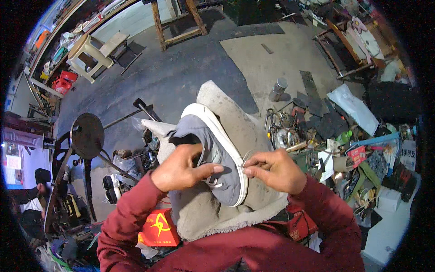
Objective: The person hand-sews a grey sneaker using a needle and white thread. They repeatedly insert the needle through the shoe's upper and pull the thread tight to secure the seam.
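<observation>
A grey canvas shoe (225,166) with a white rubber sole lies tilted on my lap, its sole edge turned to the right and its toe toward me. My left hand (183,170) grips the upper, the fingers reaching into the opening and the thumb resting on the outside. At the sole's right edge my right hand (278,171) pinches a thin thread-like strand (245,157) between thumb and forefinger. Whether a needle is there is too small to tell. Beneath the shoe a stained, fray-edged grey cloth (235,109) covers my lap.
A black metal stand machine with a round disc (87,136) stands at the left. Tools and scraps crowd the right, near a metal canister (278,88) and a white plastic package (353,108). A red box (158,228) sits by my left thigh; a plastic stool (90,56) stands far left.
</observation>
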`<state>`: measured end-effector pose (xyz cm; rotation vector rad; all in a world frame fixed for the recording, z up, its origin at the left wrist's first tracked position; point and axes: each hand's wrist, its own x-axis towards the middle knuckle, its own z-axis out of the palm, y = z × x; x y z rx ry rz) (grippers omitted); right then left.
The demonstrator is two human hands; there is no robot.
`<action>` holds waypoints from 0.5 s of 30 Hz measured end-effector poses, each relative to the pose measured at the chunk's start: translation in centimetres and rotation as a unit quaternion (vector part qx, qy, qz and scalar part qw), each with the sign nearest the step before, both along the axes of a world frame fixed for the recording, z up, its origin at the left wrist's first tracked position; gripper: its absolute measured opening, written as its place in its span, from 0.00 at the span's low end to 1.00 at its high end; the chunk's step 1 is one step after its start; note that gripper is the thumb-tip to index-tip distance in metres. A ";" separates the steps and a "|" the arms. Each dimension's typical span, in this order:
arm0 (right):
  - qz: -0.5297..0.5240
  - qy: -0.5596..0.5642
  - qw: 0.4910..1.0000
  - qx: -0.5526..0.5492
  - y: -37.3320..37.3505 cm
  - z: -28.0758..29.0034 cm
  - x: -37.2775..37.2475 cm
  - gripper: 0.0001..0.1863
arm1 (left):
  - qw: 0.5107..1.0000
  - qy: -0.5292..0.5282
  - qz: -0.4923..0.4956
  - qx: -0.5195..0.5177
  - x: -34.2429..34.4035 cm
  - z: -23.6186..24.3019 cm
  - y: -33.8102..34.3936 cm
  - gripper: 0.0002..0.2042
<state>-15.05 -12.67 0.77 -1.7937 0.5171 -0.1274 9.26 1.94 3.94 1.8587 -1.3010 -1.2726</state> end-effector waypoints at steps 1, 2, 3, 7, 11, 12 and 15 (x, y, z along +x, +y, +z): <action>-0.005 0.019 1.000 0.020 0.0 -0.2 0.0 0.09 | 0.993 -0.103 -0.046 -0.037 0.6 0.7 0.4 0.18; -0.005 0.006 1.000 0.022 0.0 -0.3 0.0 0.09 | 0.985 -0.129 -0.060 -0.101 1.0 1.3 0.8 0.19; -0.006 0.005 1.000 0.031 0.0 -0.4 0.0 0.09 | 0.978 -0.151 -0.068 -0.129 1.5 1.6 1.2 0.18; 0.006 -0.002 0.999 0.047 0.0 -0.4 0.1 0.09 | 0.975 -0.174 -0.028 -0.133 2.5 2.6 2.9 0.14; -0.001 0.031 0.997 0.073 -0.1 0.1 0.1 0.09 | 0.983 0.061 0.171 -0.027 2.4 2.5 4.0 0.09; 0.000 0.038 0.997 0.073 -0.1 0.3 0.1 0.09 | 0.945 0.238 0.159 -0.156 2.1 2.0 4.0 0.08; 0.010 0.051 0.996 0.068 0.0 0.5 0.2 0.08 | 0.870 0.417 0.182 -0.188 1.4 0.0 4.0 0.09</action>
